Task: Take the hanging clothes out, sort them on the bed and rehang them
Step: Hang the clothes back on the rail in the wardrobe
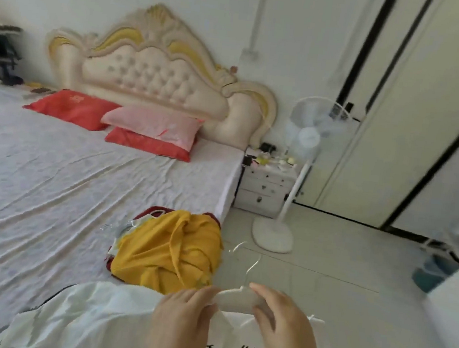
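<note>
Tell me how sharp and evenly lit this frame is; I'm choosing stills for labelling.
Head view: soft, even daylight, no hard shadows; blur smears the fan, wardrobe doors and the hanger above the white shirt; wide-angle distortion leans the doors; the headboard is sharper.

On the bed (50, 182) lie three pillows (153, 125), a yellow heap of clothes (168, 252), perhaps with hangers (158, 212), and a white shirt (77, 316) nearest.
</note>
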Demonstrator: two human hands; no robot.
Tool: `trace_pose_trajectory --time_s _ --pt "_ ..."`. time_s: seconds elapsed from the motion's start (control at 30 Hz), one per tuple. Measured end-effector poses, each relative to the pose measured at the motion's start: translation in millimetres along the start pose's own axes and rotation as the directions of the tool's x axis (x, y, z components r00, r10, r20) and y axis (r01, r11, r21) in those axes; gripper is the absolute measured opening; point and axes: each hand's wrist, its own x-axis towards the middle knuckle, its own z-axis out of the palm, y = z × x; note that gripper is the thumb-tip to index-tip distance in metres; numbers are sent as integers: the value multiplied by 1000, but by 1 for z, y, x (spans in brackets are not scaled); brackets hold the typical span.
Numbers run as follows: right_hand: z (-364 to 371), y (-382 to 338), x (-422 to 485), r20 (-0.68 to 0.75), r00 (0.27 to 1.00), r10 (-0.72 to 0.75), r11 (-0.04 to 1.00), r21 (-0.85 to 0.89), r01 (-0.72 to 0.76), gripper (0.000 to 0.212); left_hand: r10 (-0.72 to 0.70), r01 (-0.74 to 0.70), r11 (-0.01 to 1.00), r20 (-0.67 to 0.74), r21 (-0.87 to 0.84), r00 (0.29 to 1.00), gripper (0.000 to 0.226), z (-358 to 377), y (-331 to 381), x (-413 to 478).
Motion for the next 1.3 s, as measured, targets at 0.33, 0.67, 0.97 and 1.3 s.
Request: trace_pose_trajectory --time_s 0.33,0.67,0.97,1.3 --pt "-213 113 -199 -389 907 161 819 -460 -343 70 353 -206 857 248 -472 902 32 88 268 -20" --pt "-412 131 -457 -627 705 332 347 -614 -709 41 714 -214 552 324 -806 621 35 122 555 -155" --pt "-518 124 -601 -815 460 353 104 -454 -885 50 924 -228 186 91 -956 372 46 128 738 -246" --pt "-622 156 -692 -915 188 356 -177 -263 -948 42 977 -180 -17 -54 -983 205 43 169 920 -311"
